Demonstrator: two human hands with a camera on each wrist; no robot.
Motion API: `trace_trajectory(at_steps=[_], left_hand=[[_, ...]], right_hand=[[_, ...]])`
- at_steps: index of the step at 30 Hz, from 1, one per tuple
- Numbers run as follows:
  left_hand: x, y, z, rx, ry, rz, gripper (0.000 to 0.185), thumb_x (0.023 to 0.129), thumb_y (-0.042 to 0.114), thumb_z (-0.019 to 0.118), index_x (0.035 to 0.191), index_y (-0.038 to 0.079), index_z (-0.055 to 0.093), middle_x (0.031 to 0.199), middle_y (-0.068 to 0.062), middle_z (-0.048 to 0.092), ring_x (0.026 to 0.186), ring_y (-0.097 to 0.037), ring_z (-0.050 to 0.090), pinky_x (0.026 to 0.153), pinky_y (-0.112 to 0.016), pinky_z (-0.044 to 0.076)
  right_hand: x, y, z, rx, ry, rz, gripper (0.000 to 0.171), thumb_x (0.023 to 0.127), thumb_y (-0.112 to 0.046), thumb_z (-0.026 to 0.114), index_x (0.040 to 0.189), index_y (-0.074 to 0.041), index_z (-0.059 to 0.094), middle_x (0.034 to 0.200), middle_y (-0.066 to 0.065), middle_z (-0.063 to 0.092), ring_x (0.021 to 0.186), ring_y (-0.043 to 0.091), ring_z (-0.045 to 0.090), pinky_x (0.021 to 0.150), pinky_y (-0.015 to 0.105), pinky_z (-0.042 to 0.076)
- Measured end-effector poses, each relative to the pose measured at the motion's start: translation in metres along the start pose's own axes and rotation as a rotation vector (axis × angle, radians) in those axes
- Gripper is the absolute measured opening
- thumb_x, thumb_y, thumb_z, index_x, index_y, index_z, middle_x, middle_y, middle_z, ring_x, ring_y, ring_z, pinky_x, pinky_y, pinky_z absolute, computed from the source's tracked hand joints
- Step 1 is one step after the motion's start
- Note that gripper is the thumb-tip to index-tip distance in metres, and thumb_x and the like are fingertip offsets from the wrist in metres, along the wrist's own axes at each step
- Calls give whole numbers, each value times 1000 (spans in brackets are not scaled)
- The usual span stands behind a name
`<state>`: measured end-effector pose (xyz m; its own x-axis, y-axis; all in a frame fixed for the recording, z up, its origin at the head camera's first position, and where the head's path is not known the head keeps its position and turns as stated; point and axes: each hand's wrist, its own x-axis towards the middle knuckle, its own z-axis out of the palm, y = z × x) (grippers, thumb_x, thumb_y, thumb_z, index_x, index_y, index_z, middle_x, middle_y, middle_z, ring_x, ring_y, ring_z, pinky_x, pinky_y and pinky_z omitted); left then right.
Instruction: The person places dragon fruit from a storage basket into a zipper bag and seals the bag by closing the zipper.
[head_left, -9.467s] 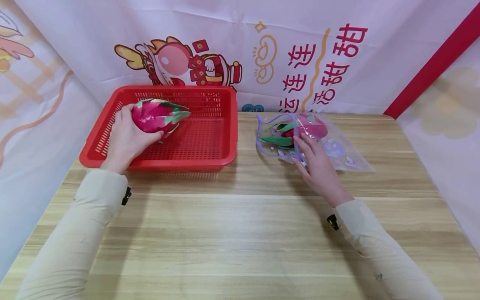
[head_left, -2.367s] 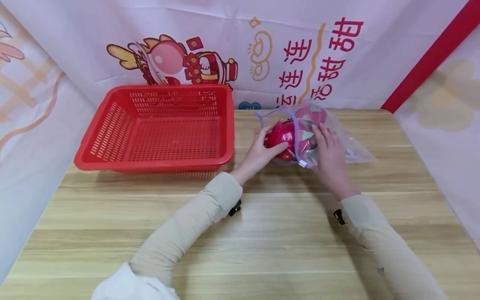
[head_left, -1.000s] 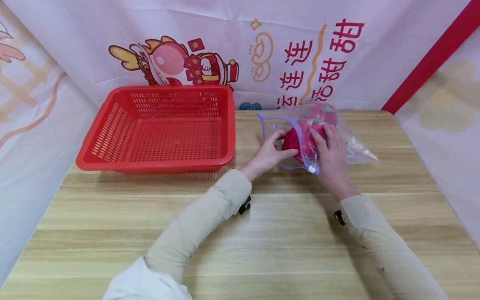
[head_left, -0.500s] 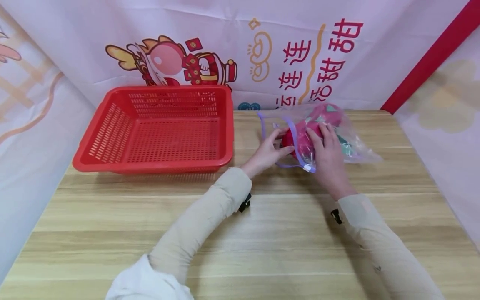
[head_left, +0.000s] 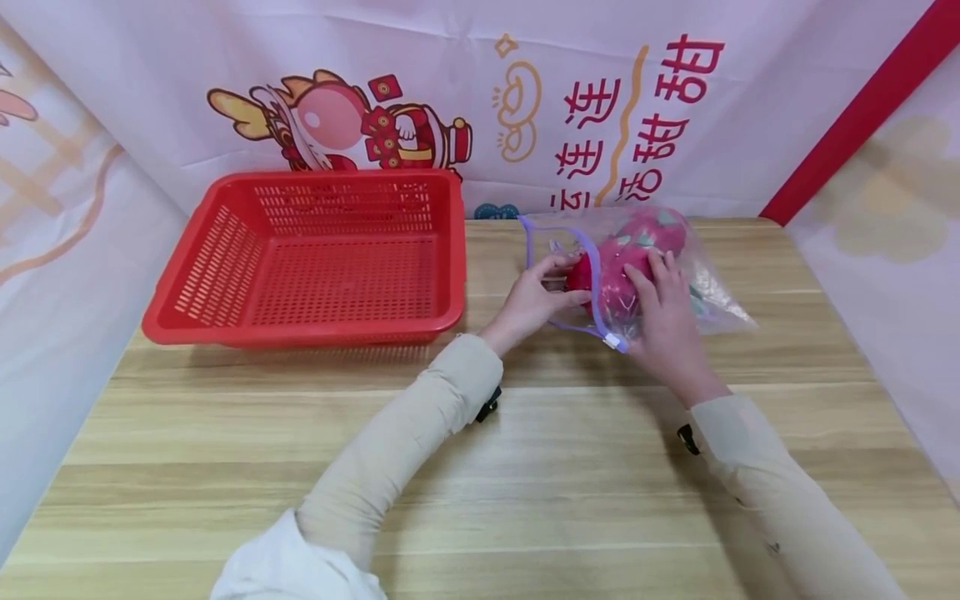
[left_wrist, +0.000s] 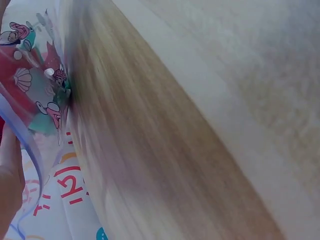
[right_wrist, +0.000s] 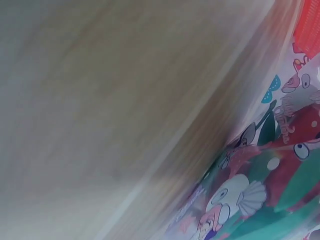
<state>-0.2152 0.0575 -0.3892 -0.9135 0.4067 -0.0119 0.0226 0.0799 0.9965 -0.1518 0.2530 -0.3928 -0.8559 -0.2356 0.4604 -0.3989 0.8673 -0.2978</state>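
Note:
A clear zip bag (head_left: 716,304) with a purple-edged mouth lies at the right, facing left. Two pink dragon fruits are inside: one at the back (head_left: 663,227), one nearer the mouth (head_left: 617,275). My left hand (head_left: 525,307) reaches into the mouth, thumb and fingers round the bare end of the nearer fruit. Over that fruit, my right hand (head_left: 666,325) holds the bag from outside with bent fingers; its thumb is hidden. Part of my left hand (left_wrist: 10,187) shows in the left wrist view beside the printed bag. Green leaves (right_wrist: 265,222) show through it in the right wrist view.
A red slotted plastic basket (head_left: 303,333) stands at the left, with nothing in it. Both basket and bag sit on a wooden table (head_left: 480,492). Behind them hangs a white printed cloth (head_left: 487,75). A white slider (head_left: 613,342) sits at the bag's lower front corner.
Earlier my left hand lifted one dragon fruit from the basket; now that fruit is mostly inside the bag beside the other. Over the last second both hands and the bag have shifted only slightly.

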Motion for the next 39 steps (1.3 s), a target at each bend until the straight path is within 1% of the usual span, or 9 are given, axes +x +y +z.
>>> trace_trajectory(at_steps=[4, 7, 10, 15, 20, 27, 31, 36, 39], left_hand=[[0, 0, -1, 45, 17, 4, 47, 83, 12, 74, 126, 7, 57, 130, -14, 60, 114, -28, 62, 92, -26, 54], [0, -1, -2, 70, 31, 7, 46, 82, 11, 74, 125, 7, 58, 127, -13, 62, 112, -28, 64, 90, -25, 54], [0, -2, -2, 89, 40, 9, 45, 81, 11, 75, 124, 8, 60, 127, -12, 63, 109, -27, 65, 89, -24, 54], [1, -3, 0, 76, 17, 24, 44, 82, 11, 74, 123, 6, 61, 127, -13, 63, 109, -27, 65, 89, -22, 54], [1, -4, -1, 68, -16, 15, 42, 83, 9, 72, 123, 5, 60, 128, -14, 62, 113, -27, 64, 89, -23, 55], [3, -5, -4, 91, -90, 35, 43, 90, 5, 63, 132, 3, 54, 137, -13, 56, 121, -27, 59, 96, -25, 52], [2, -3, -4, 127, -111, 39, 43, 93, 9, 59, 135, 6, 52, 140, -11, 54, 124, -25, 56, 99, -26, 49], [-1, 0, -4, 205, -119, 20, 40, 99, 17, 50, 138, 10, 50, 143, -9, 51, 131, -21, 50, 107, -29, 43], [-1, 0, -4, 169, -147, -5, 44, 100, 12, 44, 144, 10, 42, 146, -12, 48, 135, -23, 46, 110, -31, 40]], right_hand=[[2, -2, 1, -3, -32, 21, 97, 62, -16, 87, 142, -4, 34, 155, 23, 21, 144, 46, 14, 116, 63, 17], [3, -4, 2, -25, -38, 8, 100, 60, -17, 89, 142, -3, 33, 154, 23, 21, 144, 45, 14, 115, 62, 20], [2, -4, 5, -76, 5, -66, 100, 59, -19, 88, 140, 0, 33, 150, 29, 26, 141, 50, 19, 114, 62, 23], [2, -2, 11, -131, 129, -162, 88, 64, -18, 81, 136, 3, 37, 143, 34, 34, 134, 55, 28, 114, 60, 26], [3, -2, 15, -131, 159, -155, 80, 70, -21, 77, 135, 4, 38, 142, 33, 37, 133, 54, 30, 115, 58, 24], [8, -5, 13, -144, 130, -141, 88, 71, -17, 77, 140, 5, 27, 142, 32, 35, 135, 49, 28, 119, 52, 20], [10, -6, 13, -173, 139, -151, 87, 73, -20, 76, 140, 5, 27, 138, 33, 38, 132, 51, 31, 117, 55, 23], [13, -6, 16, -173, 206, -158, 82, 73, -22, 73, 138, 6, 33, 131, 34, 42, 127, 53, 34, 114, 60, 24], [15, -8, 17, -149, 208, -122, 82, 73, -23, 73, 140, 3, 34, 133, 34, 40, 128, 53, 33, 115, 60, 21]])
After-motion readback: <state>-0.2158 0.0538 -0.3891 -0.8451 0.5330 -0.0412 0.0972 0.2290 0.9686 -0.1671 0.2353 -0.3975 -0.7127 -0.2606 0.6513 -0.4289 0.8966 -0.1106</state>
